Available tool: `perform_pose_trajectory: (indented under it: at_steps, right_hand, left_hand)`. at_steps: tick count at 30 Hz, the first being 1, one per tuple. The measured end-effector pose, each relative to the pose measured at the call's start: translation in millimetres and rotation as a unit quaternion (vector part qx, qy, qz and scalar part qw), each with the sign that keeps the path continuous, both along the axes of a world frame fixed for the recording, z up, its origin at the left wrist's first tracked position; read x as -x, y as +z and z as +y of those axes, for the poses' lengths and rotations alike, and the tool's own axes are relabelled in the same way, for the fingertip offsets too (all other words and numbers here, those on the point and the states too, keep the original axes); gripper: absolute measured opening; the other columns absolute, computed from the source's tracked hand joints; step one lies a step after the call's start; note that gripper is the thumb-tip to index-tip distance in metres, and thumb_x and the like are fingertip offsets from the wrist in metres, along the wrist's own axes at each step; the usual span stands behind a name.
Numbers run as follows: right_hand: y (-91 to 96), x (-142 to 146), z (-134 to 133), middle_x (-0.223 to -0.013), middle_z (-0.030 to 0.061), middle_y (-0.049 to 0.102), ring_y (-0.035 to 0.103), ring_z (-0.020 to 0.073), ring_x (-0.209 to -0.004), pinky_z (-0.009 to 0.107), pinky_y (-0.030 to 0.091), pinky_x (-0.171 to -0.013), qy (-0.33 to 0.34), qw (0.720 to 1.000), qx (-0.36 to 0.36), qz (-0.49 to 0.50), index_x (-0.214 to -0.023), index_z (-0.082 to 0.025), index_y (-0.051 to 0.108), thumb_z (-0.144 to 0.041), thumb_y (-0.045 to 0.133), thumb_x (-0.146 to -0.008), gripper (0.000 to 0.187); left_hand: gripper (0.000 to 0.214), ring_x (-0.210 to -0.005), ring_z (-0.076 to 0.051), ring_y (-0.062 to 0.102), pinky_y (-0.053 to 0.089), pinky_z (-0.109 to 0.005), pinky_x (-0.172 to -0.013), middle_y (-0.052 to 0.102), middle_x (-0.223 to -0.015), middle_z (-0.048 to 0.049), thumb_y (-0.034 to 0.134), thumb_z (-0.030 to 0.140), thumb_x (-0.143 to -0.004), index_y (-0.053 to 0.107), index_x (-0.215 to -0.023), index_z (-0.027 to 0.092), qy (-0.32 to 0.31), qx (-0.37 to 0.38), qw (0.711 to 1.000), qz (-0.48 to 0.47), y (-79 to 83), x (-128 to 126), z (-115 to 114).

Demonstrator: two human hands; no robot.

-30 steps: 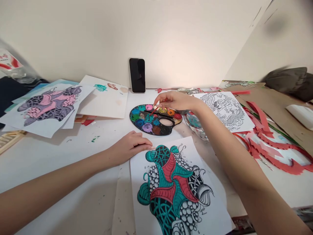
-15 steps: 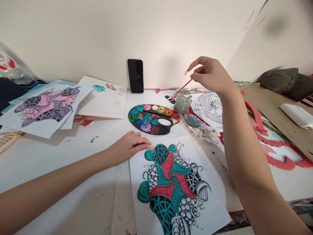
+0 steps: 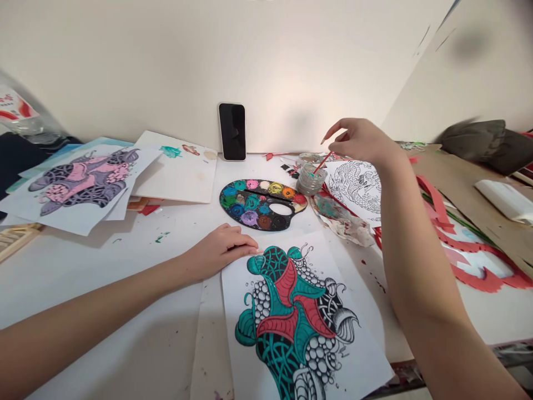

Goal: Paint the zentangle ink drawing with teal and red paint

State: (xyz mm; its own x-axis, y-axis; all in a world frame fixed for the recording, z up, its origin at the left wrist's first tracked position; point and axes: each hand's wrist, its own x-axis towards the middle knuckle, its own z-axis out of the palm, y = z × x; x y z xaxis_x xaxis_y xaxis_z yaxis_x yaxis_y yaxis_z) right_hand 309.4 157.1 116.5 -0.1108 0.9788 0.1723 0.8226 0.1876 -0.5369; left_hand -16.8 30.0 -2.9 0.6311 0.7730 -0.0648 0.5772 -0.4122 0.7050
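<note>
My right hand (image 3: 360, 140) pinches a thin red paintbrush (image 3: 323, 162), its lower end inside a clear ribbed jar (image 3: 311, 181) of water. My left hand (image 3: 228, 245) lies palm down, fingers resting at the top left corner of a patterned drawing sheet (image 3: 293, 311). Teal and red fill part of that drawing; the right and lower parts are black and white. Just beyond the left hand sits a black oval palette (image 3: 250, 190) with several colours in its wells. A crumpled, paint-stained tissue (image 3: 342, 221) lies beside the jar.
A phone (image 3: 232, 132) leans against the wall. To the left are a pink and purple picture (image 3: 89, 180) and a paint-marked white board (image 3: 179, 178). At right lie a dragon drawing (image 3: 353, 189), red cut-outs (image 3: 478, 280) and a white packet (image 3: 506, 200). Another jar (image 3: 308, 158) stands behind the first.
My right hand has lowered, taking the paintbrush from above the jars down into the front jar. My left hand stays in place on the sheet.
</note>
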Motion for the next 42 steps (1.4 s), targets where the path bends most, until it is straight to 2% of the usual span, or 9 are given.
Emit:
perform_pose_trajectory:
  at_steps: [3, 7, 11, 15, 17, 20, 24, 28, 42]
  right_hand:
    - [-10.7, 8.5, 8.4, -0.061, -0.0003, 0.062, 0.057, 0.0145, -0.060, 0.029, 0.040, -0.059, 0.030, 0.997, 0.050, -0.055, -0.096, -0.015, 0.066, -0.006, 0.070, -0.076, 0.022]
    - [-15.9, 14.3, 12.0, -0.060, -0.0012, 0.063, 0.059, 0.0153, -0.062, 0.030, 0.041, -0.061, 0.055, 0.993, 0.072, -0.080, -0.088, -0.016, 0.065, -0.012, 0.072, -0.080, 0.012]
    - [-2.1, 6.8, 1.6, -0.063, 0.0011, 0.062, 0.053, 0.0126, -0.056, 0.030, 0.036, -0.058, 0.031, 0.999, 0.037, 0.021, -0.092, -0.017, 0.063, -0.012, 0.068, -0.088, 0.008]
    - [14.6, 7.8, -13.1, -0.062, 0.0009, 0.057, 0.044, 0.0110, -0.055, 0.031, 0.032, -0.058, 0.021, 0.993, -0.059, 0.104, -0.092, -0.018, 0.061, -0.013, 0.062, -0.092, 0.005]
    - [16.4, 17.7, -16.9, -0.061, -0.0002, 0.056, 0.044, 0.0111, -0.056, 0.030, 0.031, -0.058, 0.058, 0.985, -0.082, 0.142, -0.091, -0.018, 0.061, -0.012, 0.061, -0.091, 0.007]
    - [5.4, 41.7, -14.8, -0.058, -0.0028, 0.054, 0.046, 0.0112, -0.054, 0.028, 0.030, -0.056, 0.155, 0.971, -0.026, 0.180, -0.094, -0.018, 0.062, -0.011, 0.059, -0.090, 0.008]
    - [-27.2, 74.8, -5.5, -0.064, -0.0010, 0.061, 0.056, 0.0139, -0.063, 0.029, 0.039, -0.063, 0.304, 0.938, 0.089, 0.138, -0.103, -0.016, 0.062, -0.020, 0.058, -0.096, 0.010]
    - [-49.4, 89.0, -2.3, -0.074, 0.0020, 0.068, 0.059, 0.0162, -0.071, 0.031, 0.042, -0.068, 0.331, 0.932, 0.140, 0.052, -0.107, -0.017, 0.059, -0.029, 0.054, -0.099, 0.015]
    - [-41.7, 75.3, -1.7, -0.109, 0.0091, 0.070, 0.064, 0.0209, -0.095, 0.033, 0.046, -0.081, 0.347, 0.931, 0.111, -0.011, -0.113, -0.017, 0.061, -0.024, 0.059, -0.093, 0.022]
  left_hand:
    - [0.044, -0.085, -0.018, 0.050, 0.035, -0.033, -0.086, 0.077, -0.094, 0.0032, 0.047, 0.061, -0.101, 0.078, -0.102, 0.029, -0.001, -0.006, 1.000, 0.001, -1.2, 0.3, 0.4]
    - [0.048, -0.086, -0.019, 0.053, 0.036, -0.034, -0.087, 0.077, -0.096, 0.0014, 0.045, 0.063, -0.101, 0.078, -0.103, 0.028, -0.007, -0.015, 1.000, 0.008, -1.9, 0.4, 1.8]
    - [0.048, -0.085, -0.019, 0.054, 0.037, -0.034, -0.087, 0.077, -0.094, 0.0004, 0.045, 0.062, -0.102, 0.078, -0.102, 0.028, -0.010, -0.022, 1.000, 0.012, -0.9, 0.6, 2.5]
    - [0.045, -0.087, -0.019, 0.054, 0.037, -0.034, -0.088, 0.078, -0.097, 0.0011, 0.046, 0.059, -0.102, 0.078, -0.102, 0.028, -0.007, -0.021, 1.000, 0.010, -0.1, -0.2, 2.3]
    - [0.042, -0.087, -0.019, 0.054, 0.037, -0.034, -0.088, 0.078, -0.098, 0.0015, 0.048, 0.057, -0.102, 0.078, -0.103, 0.028, -0.006, -0.017, 1.000, 0.010, 0.4, -0.5, 2.0]
    - [0.042, -0.086, -0.019, 0.053, 0.036, -0.034, -0.088, 0.078, -0.099, 0.0016, 0.048, 0.057, -0.102, 0.078, -0.102, 0.027, -0.009, -0.013, 1.000, 0.012, 1.2, -0.2, 1.2]
    - [0.046, -0.086, -0.019, 0.053, 0.035, -0.034, -0.086, 0.078, -0.097, 0.0011, 0.045, 0.059, -0.102, 0.078, -0.102, 0.027, -0.011, -0.012, 1.000, 0.013, 0.6, 0.8, 0.9]
    - [0.049, -0.082, -0.018, 0.052, 0.036, -0.033, -0.085, 0.075, -0.090, 0.0001, 0.044, 0.062, -0.102, 0.078, -0.101, 0.027, -0.013, -0.023, 1.000, 0.014, -1.1, 0.5, 2.0]
    - [0.046, -0.083, -0.019, 0.052, 0.036, -0.033, -0.085, 0.076, -0.092, 0.0006, 0.045, 0.061, -0.102, 0.078, -0.101, 0.028, -0.009, -0.016, 1.000, 0.014, -0.9, -0.8, 1.8]
